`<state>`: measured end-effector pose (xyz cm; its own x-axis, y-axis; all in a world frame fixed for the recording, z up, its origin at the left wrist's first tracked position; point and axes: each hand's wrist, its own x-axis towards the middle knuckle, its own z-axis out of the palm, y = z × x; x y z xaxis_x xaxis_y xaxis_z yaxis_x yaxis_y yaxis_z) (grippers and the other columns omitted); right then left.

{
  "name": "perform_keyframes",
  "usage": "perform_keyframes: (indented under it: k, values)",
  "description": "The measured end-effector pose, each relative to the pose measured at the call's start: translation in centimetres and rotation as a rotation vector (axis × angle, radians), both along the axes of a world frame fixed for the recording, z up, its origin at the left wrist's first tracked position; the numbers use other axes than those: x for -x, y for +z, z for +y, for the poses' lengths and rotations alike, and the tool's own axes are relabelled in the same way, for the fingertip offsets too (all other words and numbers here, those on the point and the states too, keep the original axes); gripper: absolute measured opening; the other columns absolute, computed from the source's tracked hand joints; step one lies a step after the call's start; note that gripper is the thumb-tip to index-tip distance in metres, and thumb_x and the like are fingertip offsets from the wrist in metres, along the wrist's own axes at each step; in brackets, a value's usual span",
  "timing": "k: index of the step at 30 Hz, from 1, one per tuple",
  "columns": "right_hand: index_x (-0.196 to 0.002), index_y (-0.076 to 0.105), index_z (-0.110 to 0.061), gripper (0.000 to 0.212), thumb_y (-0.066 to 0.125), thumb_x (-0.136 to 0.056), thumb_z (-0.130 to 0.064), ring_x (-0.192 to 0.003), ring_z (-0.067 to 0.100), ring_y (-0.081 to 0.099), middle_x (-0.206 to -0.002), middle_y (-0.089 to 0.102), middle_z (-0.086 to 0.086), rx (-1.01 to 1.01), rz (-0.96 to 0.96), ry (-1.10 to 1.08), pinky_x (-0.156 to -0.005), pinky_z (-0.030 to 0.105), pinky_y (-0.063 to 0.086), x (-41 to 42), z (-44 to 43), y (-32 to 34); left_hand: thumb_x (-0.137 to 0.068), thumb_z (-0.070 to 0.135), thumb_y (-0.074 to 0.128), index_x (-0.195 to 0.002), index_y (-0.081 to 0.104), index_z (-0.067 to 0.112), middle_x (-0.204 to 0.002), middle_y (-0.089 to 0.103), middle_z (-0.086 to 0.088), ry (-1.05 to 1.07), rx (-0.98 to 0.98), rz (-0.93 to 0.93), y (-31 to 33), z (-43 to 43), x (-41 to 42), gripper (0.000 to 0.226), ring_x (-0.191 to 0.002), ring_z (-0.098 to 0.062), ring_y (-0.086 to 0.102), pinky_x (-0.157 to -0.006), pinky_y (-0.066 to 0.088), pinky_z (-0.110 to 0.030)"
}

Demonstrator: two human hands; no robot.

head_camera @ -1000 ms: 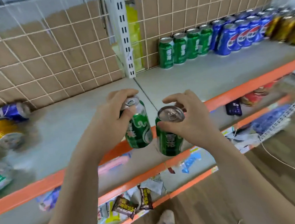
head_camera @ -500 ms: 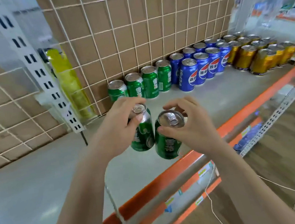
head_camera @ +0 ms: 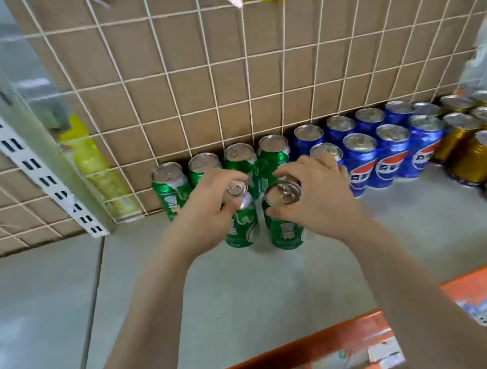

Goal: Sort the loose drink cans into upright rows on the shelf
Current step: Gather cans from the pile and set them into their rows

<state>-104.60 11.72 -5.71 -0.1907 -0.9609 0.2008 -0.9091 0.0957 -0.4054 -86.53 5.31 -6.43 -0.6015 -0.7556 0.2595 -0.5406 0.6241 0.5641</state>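
2 green cans are held side by side low over the grey shelf [head_camera: 244,300], 1 in each hand. The left can [head_camera: 240,227] is gripped by the left hand [head_camera: 205,210], whose fingers [head_camera: 230,176] and thumb are curled round its upper part. Its top with the pull tab is seen between them, and it is tilted slightly, the top leaning left. The right can [head_camera: 286,229] is gripped near its rim by the right hand [head_camera: 322,197], with the fingers curled over the far side and the thumb pressed on the near side. It is held close to upright. The 2 cans are just beside each other, with a narrow gap between them. Their bases are down at the shelf surface, but whether they touch it cannot be told.

Directly behind them, a row of 4 green cans [head_camera: 238,155] is stood upright against the wire grid [head_camera: 223,79] at the back of the shelf. To the right of that row, blue cans [head_camera: 392,160] are lined upright in 2 rows, and the nearest of them is partly hidden by the right hand. Further right, gold cans [head_camera: 478,158] are stood upright, blurred towards the edge of the view. A white slotted post [head_camera: 28,163] is seen at the left, with a yellow packet [head_camera: 96,171] behind the grid beside it. An orange edge [head_camera: 288,359] is seen along the front of the shelf.
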Motion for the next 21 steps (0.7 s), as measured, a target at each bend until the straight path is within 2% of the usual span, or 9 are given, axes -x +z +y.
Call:
perform_keyframes:
  k: [3, 11, 14, 19, 21]
  values:
    - [-0.121, 0.056, -0.031, 0.062, 0.071, -0.067, -0.056, -0.118, 0.026, 0.035, -0.118, 0.052, -0.006, -0.025, 0.043, 0.069, -0.098, 0.043, 0.025, 1.9, -2.0, 0.3, -0.091, 0.007, 0.053, -0.121, 0.053, 0.018, -0.107, 0.043, 0.005, 0.072, -0.024, -0.012, 0.0, -0.4, 1.9, 0.032, -0.085, -0.003, 0.041, -0.072, 0.029, -0.006]
    - [-0.123, 0.055, -0.03, 0.062, 0.069, -0.069, -0.056, -0.125, 0.029, 0.03, -0.127, 0.052, -0.002, -0.059, 0.046, 0.159, -0.102, 0.048, 0.023, 4.8, -5.1, -0.2, -0.087, 0.002, 0.055, -0.12, 0.053, 0.014, -0.124, 0.045, -0.006, 0.126, -0.067, -0.022, -0.6, -1.7, 4.9, 0.036, -0.115, -0.018, 0.041, -0.096, 0.03, -0.021]
    - [-0.122, 0.056, -0.029, 0.061, 0.069, -0.07, -0.056, -0.125, 0.029, 0.03, -0.125, 0.053, -0.001, -0.048, 0.046, 0.157, -0.103, 0.046, 0.024, 5.4, -5.7, -0.5, -0.089, 0.002, 0.054, -0.124, 0.053, 0.015, -0.129, 0.042, -0.006, 0.126, -0.085, -0.05, -1.3, -2.0, 5.3, 0.038, -0.122, -0.021, 0.039, -0.097, 0.027, -0.02]
    - [-0.123, 0.054, -0.028, 0.06, 0.069, -0.071, -0.055, -0.126, 0.025, 0.037, -0.122, 0.054, 0.0, -0.041, 0.05, 0.195, -0.114, 0.05, 0.01, 6.1, -6.1, -0.4, -0.088, 0.018, 0.061, -0.138, 0.041, 0.023, -0.134, 0.039, -0.004, 0.256, -0.037, -0.093, -1.9, -1.7, 4.6, 0.055, -0.126, -0.025, 0.033, -0.106, 0.032, -0.038]
    - [-0.125, 0.052, -0.028, 0.06, 0.068, -0.073, -0.053, -0.124, 0.021, 0.041, -0.123, 0.054, -0.002, -0.071, 0.04, 0.221, -0.114, 0.051, 0.001, 6.2, -6.1, -0.3, -0.084, 0.029, 0.066, -0.141, 0.037, 0.024, -0.135, 0.037, -0.002, 0.327, -0.044, -0.072, -2.2, -1.3, 4.1, 0.064, -0.121, -0.019, 0.04, -0.102, 0.038, -0.034]
